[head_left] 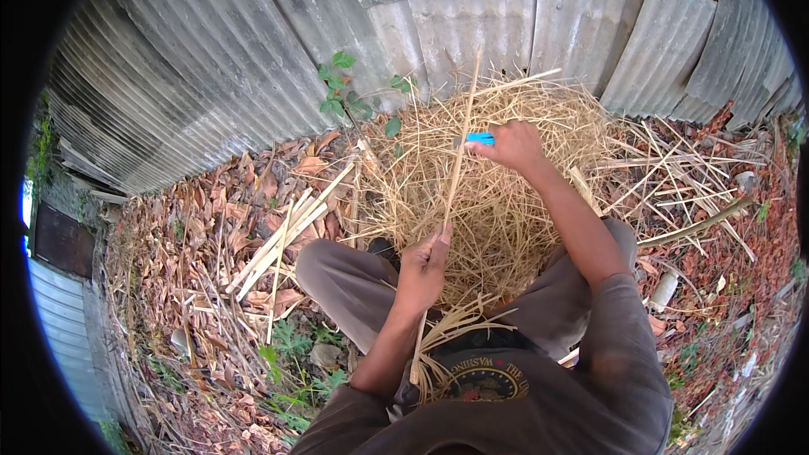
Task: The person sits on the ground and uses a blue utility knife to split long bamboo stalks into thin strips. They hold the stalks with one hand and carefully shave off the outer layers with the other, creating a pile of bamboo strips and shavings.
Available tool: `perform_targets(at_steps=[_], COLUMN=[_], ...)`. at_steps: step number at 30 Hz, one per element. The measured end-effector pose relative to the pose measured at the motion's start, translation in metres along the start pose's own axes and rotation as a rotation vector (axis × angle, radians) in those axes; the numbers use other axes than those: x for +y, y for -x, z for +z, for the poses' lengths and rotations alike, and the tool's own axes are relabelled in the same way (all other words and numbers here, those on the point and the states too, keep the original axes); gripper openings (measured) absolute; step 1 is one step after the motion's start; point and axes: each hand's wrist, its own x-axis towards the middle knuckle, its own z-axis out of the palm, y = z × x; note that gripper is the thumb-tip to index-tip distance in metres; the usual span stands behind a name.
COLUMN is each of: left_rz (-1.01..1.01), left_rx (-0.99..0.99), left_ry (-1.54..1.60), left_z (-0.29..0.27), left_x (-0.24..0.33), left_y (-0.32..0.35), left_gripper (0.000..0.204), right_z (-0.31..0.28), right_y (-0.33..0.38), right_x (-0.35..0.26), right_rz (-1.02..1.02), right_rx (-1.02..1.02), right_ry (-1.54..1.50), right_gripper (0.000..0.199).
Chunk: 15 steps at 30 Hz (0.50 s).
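Observation:
A long, thin bamboo strip slants up and away from my left hand, whose fingers are closed round its lower part. Higher up, my right hand is closed on a blue-handled knife. The knife's short grey end lies against the strip, about midway along its upper length. Under both hands spreads a big heap of pale shavings. More curled shavings rest in my lap, against my dark shirt.
Several split bamboo strips lie on dry leaves to the left. Thinner sticks are scattered at the right. A corrugated metal fence stands beyond the heap, with a green plant before it.

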Motion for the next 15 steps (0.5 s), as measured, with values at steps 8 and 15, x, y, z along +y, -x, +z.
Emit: perform_targets(at_steps=[8,15], left_rz=[0.041,0.032], left_rx=[-0.111,-0.103], left_ry=[0.021,0.091], left_z=[0.012,-0.014], left_x=[-0.006,0.000], left_y=[0.023,0.021], left_gripper=[0.029,0.029], right_z=[0.000,-0.013], right_y=[-0.018,-0.013], right_x=[0.077,0.049], right_rz=[0.108,0.371], right_rx=[0.175,-0.369], right_ry=[0.100,-1.048], right_gripper=[0.079,0.078])
